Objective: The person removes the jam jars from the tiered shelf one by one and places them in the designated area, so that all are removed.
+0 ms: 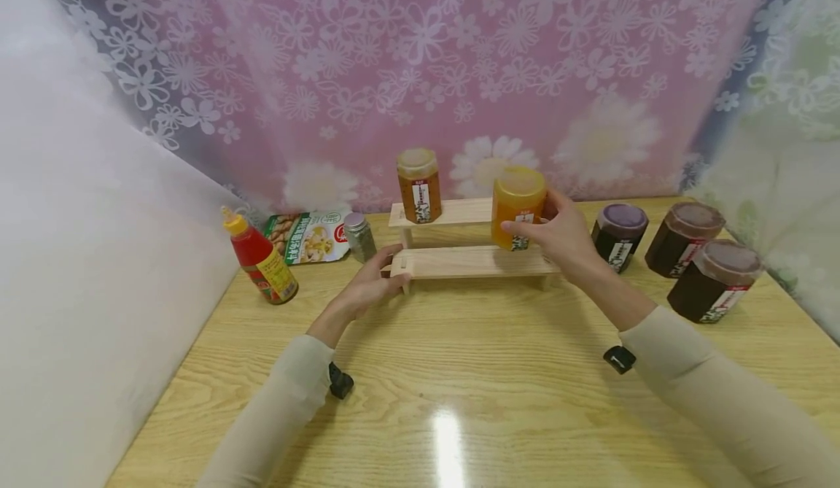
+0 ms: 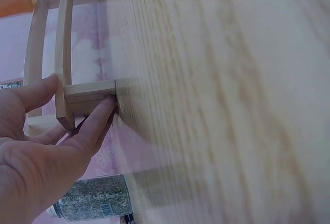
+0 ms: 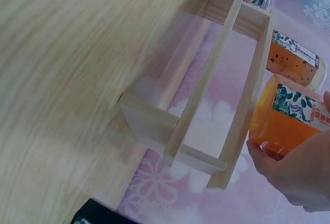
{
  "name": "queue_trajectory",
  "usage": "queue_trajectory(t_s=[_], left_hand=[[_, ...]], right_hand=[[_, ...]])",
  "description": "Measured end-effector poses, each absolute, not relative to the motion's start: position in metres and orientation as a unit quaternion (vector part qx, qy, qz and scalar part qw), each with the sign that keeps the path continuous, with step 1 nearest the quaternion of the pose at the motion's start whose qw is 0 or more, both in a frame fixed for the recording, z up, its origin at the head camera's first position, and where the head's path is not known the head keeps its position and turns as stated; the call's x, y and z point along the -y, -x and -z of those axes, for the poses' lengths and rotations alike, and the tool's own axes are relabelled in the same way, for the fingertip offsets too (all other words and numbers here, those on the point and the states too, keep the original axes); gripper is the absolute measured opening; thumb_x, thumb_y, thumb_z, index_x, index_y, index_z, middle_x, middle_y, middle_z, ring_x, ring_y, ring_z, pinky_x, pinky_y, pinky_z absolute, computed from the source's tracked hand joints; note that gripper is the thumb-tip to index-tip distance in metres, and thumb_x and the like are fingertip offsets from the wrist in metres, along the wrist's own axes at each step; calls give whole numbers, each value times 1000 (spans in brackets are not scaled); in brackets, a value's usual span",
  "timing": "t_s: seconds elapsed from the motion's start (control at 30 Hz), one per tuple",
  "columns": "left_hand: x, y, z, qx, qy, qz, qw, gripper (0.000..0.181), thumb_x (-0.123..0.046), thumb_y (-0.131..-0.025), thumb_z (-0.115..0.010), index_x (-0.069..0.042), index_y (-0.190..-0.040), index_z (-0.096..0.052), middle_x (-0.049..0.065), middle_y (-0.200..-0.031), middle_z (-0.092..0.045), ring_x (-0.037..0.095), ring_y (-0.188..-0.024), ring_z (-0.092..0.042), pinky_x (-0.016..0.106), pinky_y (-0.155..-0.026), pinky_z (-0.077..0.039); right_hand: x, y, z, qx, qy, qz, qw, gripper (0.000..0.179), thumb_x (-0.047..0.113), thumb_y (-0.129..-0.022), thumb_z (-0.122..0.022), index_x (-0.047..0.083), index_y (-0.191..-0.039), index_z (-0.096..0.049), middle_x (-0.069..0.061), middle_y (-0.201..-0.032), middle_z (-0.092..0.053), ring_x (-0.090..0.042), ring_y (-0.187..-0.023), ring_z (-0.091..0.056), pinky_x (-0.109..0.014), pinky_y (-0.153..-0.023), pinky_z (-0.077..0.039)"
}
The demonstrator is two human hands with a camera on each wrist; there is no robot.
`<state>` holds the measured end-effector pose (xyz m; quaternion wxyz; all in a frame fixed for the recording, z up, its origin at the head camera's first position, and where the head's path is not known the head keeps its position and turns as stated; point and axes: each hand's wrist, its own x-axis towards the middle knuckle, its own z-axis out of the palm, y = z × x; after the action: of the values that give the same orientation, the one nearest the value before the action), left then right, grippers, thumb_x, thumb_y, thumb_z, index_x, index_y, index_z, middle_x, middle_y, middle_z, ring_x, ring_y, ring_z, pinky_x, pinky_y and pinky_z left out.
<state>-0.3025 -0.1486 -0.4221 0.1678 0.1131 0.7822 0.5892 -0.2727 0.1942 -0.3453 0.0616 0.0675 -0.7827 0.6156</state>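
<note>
My right hand (image 1: 569, 238) grips a hexagonal jar of orange preserve (image 1: 509, 211) by its right side, thumb across the front. The jar is upright at the right part of a two-step wooden rack (image 1: 469, 262), near the upper step; whether it touches the wood I cannot tell. On the upper step's left part stands a jar of orange preserve with dark seeds (image 1: 418, 195). My left hand (image 1: 367, 285) holds the left end of the rack's lower step. In the left wrist view its thumb and fingers lie on either side of the wooden leg (image 2: 92, 91).
Left of the rack stand a glass spice shaker (image 1: 359, 238) and a red sauce bottle (image 1: 262, 262) with a yellow cap. A food packet (image 1: 311, 236) leans at the back. To the right are a purple-lidded jar (image 1: 619, 236) and two dark jars (image 1: 715, 281).
</note>
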Motion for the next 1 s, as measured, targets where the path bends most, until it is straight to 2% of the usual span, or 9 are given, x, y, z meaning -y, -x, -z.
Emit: queue_trajectory(t_s=[0.3,0.4,0.53,0.6,0.7,0.8,0.87,0.97,1.0], left_hand=[[149,305,423,-784,-111,-586,170,71,-13,-105,-63,-18,-165,-26,17,-166,-26,39,-144,-42,50,-108,-50],[148,305,423,-782,-113,-588,171,71,-12,-105,-63,-17,-165,-25,18,-165,-27,39,-144,-43,50,-108,-50],[148,305,423,-781,-112,-591,172,71,-12,-105,-63,-16,-165,-25,18,-164,-30,38,-142,-45,50,-108,-50],[148,305,423,-780,-111,-591,172,71,-12,-105,-63,-16,-165,-25,18,-163,-30,38,-142,-45,49,-108,-50],[149,304,423,-781,-112,-589,172,72,-12,-105,-63,-16,-166,-25,18,-164,-29,38,-142,-45,50,-108,-50],[149,304,423,-784,-110,-585,173,72,-13,-105,-63,-17,-166,-25,18,-164,-29,39,-143,-44,50,-108,-50],[149,304,423,-784,-109,-586,175,72,-13,-105,-63,-17,-166,-25,18,-164,-30,39,-143,-44,50,-108,-50],[149,305,423,-781,-109,-589,175,72,-12,-105,-63,-16,-166,-24,18,-164,-30,39,-143,-44,50,-108,-50],[148,305,423,-781,-110,-589,175,72,-12,-105,-63,-17,-166,-24,18,-164,-29,38,-143,-44,50,-108,-50]], right_hand=[[-225,254,355,796,-36,-600,71,80,27,-91,-85,16,-158,-43,-5,-145,-54,-26,-139,-49,-52,-116,-41],[-239,246,360,814,-32,-574,77,78,28,-92,-83,14,-157,-43,2,-140,-56,-18,-133,-53,-35,-111,-48],[-257,233,368,829,-26,-554,75,78,28,-93,-82,13,-158,-41,12,-133,-56,-2,-119,-54,-12,-92,-50],[-267,226,372,833,-21,-548,72,79,30,-93,-81,13,-159,-40,14,-131,-55,1,-116,-54,-9,-88,-49],[-282,218,377,849,-5,-525,65,81,35,-94,-80,14,-160,-38,8,-137,-56,-10,-123,-56,-9,-86,-50],[-296,212,382,865,13,-500,52,88,42,-94,-79,12,-162,-34,-9,-149,-52,-31,-135,-52,-19,-94,-54],[-303,208,386,870,25,-490,42,93,44,-94,-78,8,-164,-29,-20,-155,-46,-42,-140,-46,-35,-104,-53],[-312,205,392,874,33,-483,31,98,45,-94,-78,2,-164,-23,-29,-157,-41,-49,-140,-42,-61,-108,-44],[-315,205,394,875,35,-482,28,99,44,-94,-77,2,-164,-22,-29,-157,-41,-49,-140,-42,-63,-108,-43]])
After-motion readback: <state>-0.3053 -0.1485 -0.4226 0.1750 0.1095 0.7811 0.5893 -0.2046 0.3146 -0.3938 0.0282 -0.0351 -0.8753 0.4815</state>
